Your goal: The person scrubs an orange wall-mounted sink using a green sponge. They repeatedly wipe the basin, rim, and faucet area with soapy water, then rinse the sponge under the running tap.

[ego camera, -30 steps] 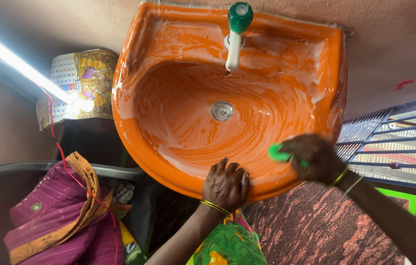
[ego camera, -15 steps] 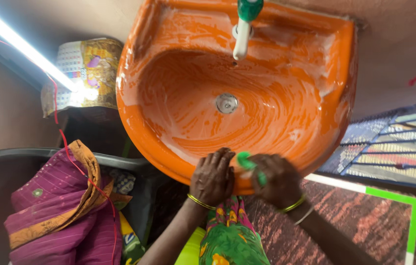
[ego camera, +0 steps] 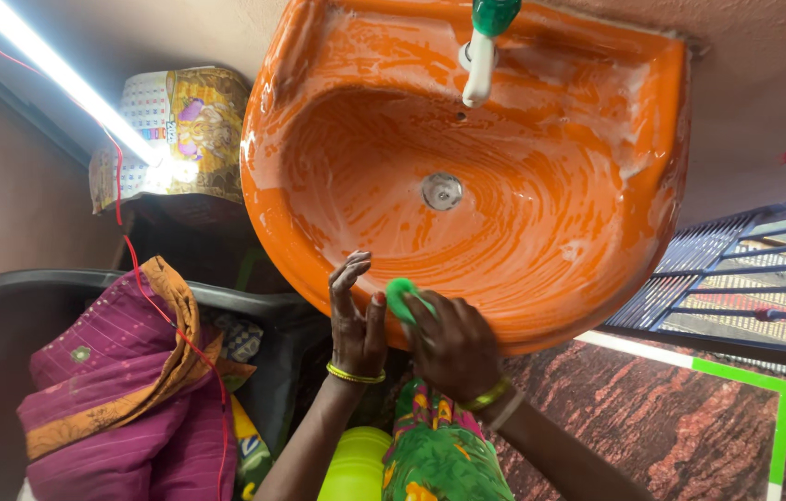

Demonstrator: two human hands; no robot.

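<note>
— One green scrub pad (ego camera: 399, 295), soft and soapy; my right hand (ego camera: 453, 348) is curling its fingers round it, pressing it on the near rim of the orange washbasin (ego camera: 541, 223).

— Slippery?

— I'm judging so. My left hand (ego camera: 356, 325), fingers loose, empty, is bracing just beside it. I'm pinching the pad mid-body.

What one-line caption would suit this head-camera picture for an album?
Right hand rubs a green scrubber on the soapy orange sink's front rim, left hand open beside it.
</note>
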